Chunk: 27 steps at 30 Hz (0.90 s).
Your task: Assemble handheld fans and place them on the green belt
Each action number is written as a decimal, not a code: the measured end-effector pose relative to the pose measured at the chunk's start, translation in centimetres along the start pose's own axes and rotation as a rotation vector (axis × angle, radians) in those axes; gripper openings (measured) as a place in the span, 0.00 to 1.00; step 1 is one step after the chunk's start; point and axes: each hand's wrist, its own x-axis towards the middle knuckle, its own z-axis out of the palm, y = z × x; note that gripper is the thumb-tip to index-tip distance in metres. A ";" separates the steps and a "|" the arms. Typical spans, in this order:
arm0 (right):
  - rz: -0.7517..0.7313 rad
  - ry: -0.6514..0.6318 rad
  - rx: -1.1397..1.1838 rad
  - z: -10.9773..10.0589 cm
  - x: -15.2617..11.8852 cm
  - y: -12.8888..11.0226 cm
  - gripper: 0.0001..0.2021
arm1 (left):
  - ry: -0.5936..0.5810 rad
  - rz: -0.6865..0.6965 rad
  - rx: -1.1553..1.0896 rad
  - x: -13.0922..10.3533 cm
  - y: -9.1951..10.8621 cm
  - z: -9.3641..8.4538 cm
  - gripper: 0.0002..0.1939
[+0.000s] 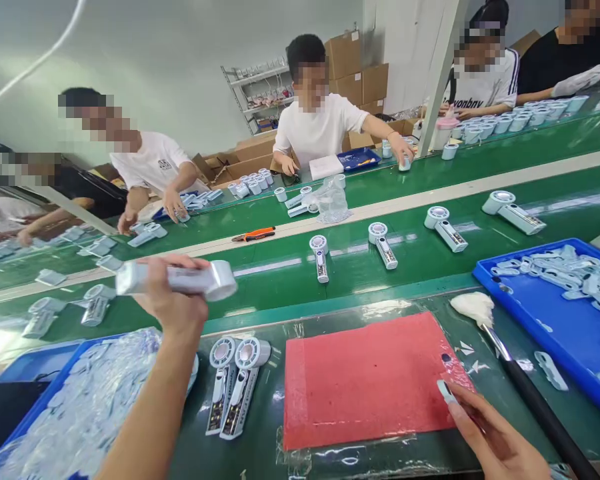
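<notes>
My left hand [175,293] is wrapped round a pale blue handheld fan [220,280], lifted above the bench and lying nearly level with its round head to the right. My right hand [495,433] is over the lower right corner of a red mat [365,387]. Its thumb and fingers are pinched together; a small pale piece shows at the fingertips, too little to name. Between my left forearm and the mat, two handheld fans [240,387] lie side by side with their handles uncovered, showing circuit boards.
Left stands a blue tray [75,360] of plastic-wrapped parts; right, a blue tray [530,313] of pale covers. A black-handled tool [525,393] with a white wrapped end lies beside the mat. Fans rest along the green conveyor [280,287], beyond orange pliers [255,235]. Several co-workers sit opposite.
</notes>
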 end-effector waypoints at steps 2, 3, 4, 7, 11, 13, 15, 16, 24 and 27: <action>0.076 0.011 0.049 0.2 -0.2 0.2 0.25 | -0.136 0.028 -0.047 -4.0 1.8 2.4 0.33; 0.098 -0.006 0.068 0.3 -0.4 0.3 0.25 | -0.276 0.024 -0.038 -6.4 2.7 3.6 0.32; 0.106 -0.024 0.086 0.4 -0.6 0.2 0.24 | -0.529 0.082 0.024 -9.0 3.5 4.8 0.30; 0.089 -0.009 0.087 0.3 -1.1 -0.4 0.23 | -0.916 0.326 0.383 -16.7 5.2 8.1 0.23; 0.040 0.045 -0.095 -0.2 -1.2 -1.6 0.22 | -1.082 0.251 0.671 -24.4 5.2 11.0 0.14; 0.060 0.089 -0.146 -0.6 -1.1 -2.1 0.23 | -1.197 0.288 0.792 -26.4 4.7 11.7 0.16; 0.118 0.153 -0.143 -0.9 -0.9 -2.6 0.25 | -1.320 0.371 0.848 -27.3 4.2 12.0 0.22; 0.141 0.171 -0.132 -1.0 -0.7 -3.0 0.25 | -1.373 0.396 0.842 -27.3 4.1 12.0 0.23; -0.282 -0.246 -0.224 0.0 0.5 -5.2 0.08 | -1.277 0.187 0.594 -24.0 1.9 8.3 0.22; -0.607 -0.271 -0.390 1.3 1.2 -5.3 0.06 | -1.273 0.067 0.518 -24.2 1.2 7.0 0.23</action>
